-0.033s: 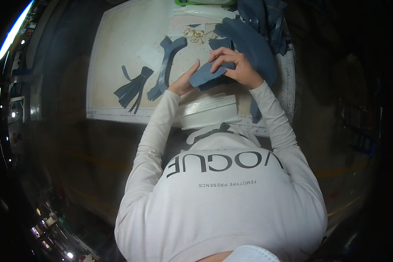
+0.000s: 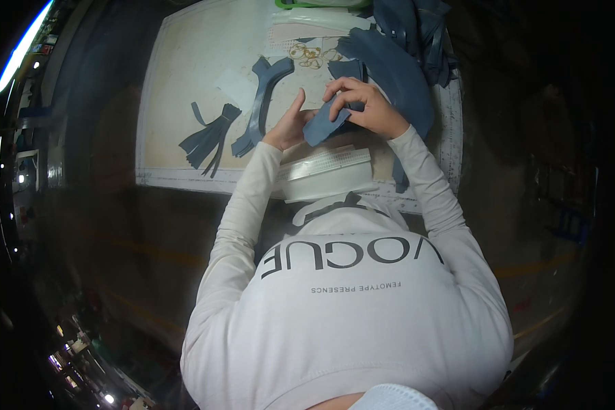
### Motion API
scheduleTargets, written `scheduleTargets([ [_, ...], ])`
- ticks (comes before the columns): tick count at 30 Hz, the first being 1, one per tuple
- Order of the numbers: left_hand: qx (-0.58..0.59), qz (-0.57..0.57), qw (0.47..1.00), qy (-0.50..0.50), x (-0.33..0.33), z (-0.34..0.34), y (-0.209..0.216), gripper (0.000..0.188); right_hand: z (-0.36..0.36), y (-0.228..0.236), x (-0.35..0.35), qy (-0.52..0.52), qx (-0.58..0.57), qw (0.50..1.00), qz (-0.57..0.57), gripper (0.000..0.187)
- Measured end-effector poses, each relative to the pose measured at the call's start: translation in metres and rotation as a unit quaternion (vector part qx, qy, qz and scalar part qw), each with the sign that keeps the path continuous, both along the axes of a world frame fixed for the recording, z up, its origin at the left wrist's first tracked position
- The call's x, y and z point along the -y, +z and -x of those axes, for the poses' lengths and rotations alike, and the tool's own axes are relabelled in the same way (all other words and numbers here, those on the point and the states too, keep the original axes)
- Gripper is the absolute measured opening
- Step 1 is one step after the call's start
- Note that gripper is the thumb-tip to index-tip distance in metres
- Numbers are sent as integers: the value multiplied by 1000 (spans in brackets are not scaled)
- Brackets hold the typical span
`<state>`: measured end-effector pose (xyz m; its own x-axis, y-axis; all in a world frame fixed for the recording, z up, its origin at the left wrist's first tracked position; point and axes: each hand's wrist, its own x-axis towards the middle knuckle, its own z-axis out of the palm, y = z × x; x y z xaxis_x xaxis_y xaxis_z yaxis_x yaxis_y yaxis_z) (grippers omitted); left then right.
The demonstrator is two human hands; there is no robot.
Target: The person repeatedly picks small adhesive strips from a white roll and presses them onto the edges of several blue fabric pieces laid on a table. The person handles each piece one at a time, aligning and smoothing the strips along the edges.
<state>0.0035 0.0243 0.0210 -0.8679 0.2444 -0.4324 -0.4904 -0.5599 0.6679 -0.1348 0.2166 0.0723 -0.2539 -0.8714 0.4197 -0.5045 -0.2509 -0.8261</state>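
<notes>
A slate-blue cut fabric piece (image 2: 324,128) hangs over the near edge of the table, tilted between my hands. My right hand (image 2: 365,106) pinches it from above at its right end, fingers bent and thumb underneath. At its left side my left hand (image 2: 290,128) has the thumb raised away from the cloth. The left fingers reach behind the piece and are partly hidden by it. Just beyond my right hand lies a small stack of blue pieces (image 2: 347,70). Below the hands sits a white, plastic-looking packet (image 2: 326,174).
Left of my hands, a Y-shaped blue stack (image 2: 261,102) and a tied bundle of blue strips (image 2: 213,137) lie on the pale table (image 2: 184,75). Yellow rings (image 2: 307,55) rest farther back. Long blue cloth (image 2: 396,78) covers the right side, below a dark blue heap (image 2: 417,34).
The piece has tipped and turned, showing a narrower face. My left thumb has lifted off its edge and points up; my right hand keeps its pinch.
</notes>
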Motion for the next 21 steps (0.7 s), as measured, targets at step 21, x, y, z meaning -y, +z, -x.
scheduleTargets([
  [21, -207, 793, 559, 125, 2, -17, -48, 66, -67, -88, 71, -176, -132, 958, -182, 66],
])
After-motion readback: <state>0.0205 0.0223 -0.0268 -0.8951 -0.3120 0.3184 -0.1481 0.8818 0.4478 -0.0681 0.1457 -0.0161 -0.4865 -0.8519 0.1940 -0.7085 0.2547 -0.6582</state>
